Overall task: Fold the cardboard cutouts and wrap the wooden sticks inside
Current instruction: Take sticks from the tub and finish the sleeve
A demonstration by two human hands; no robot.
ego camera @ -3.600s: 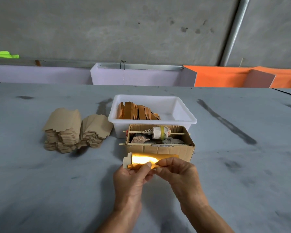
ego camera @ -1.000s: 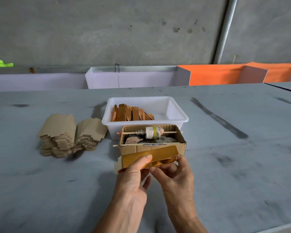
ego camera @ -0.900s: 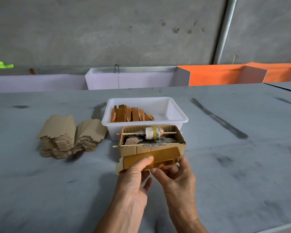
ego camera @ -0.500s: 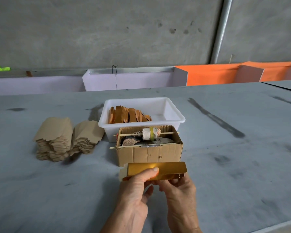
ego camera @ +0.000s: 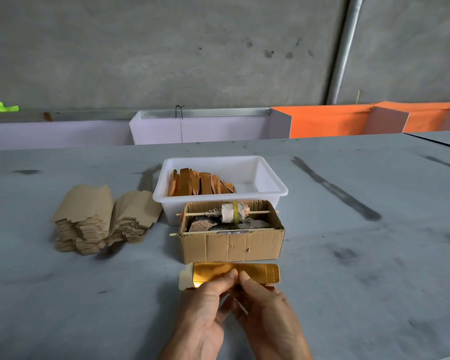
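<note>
Just in front of the cardboard box (ego camera: 231,244), low in the head view, the gold cardboard cutout (ego camera: 235,272) lies long-side across, held above the grey worktop (ego camera: 361,268) by both hands. The left hand (ego camera: 205,305) pinches it with thumb on its gold face near the middle, and the right hand (ego camera: 268,307) pinches it right beside, the 2 thumbs almost touching. Half a second back the thumbs sat lower on the piece and the left one alone lay across the front; 1 second back the cutout was raised against the box front, so it has come down and toward the person, and its gold flap now looks pressed flat. I judge that the fold is being creased closed; whether a stick is already inside cannot be told, since the wrap hides its contents. Behind the box, the wooden sticks (ego camera: 200,183) stand bunched in the left part of the white tub (ego camera: 270,189). Left of the tub, 2 stacks of unfolded cutouts (ego camera: 102,219) wait, so much of the task appears left.
</note>
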